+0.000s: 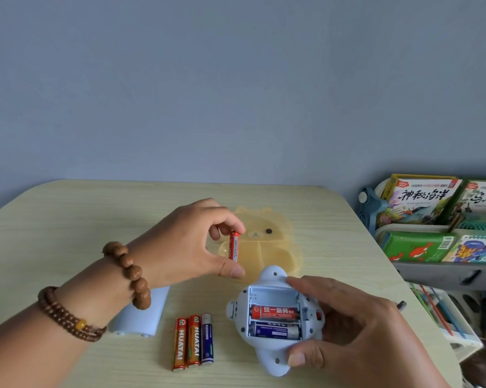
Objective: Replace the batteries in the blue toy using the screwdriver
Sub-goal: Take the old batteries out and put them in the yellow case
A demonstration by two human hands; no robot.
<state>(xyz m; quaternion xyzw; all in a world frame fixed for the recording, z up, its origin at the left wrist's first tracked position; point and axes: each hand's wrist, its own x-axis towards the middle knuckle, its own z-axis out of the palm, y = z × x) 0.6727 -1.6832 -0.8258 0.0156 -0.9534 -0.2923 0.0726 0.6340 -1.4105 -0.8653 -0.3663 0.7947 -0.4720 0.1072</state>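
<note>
Nearest the camera, the right hand (356, 331) grips the blue toy (275, 322), thumb on its near edge and fingers curled over its far right side. Upturned on the table (68, 219), the toy is pale blue with rounded lobes and an open battery bay holding two batteries, one red (274, 312) and one dark blue (275, 331), with the far slot empty. Beyond the toy, the left hand (186, 247) pinches a red battery (234, 245) upright between thumb and forefinger. Below that thumb, three loose batteries (193, 341) lie side by side, two orange and one blue, and the pale blue cover (141, 317) rests under the left wrist, which wears two bead bracelets (130, 273). Behind the fingers sits a yellow bear-shaped tray (270, 242). The table is light wood grain against a grey-blue wall (236, 79); a rack of books (432, 219) stands at right.
</note>
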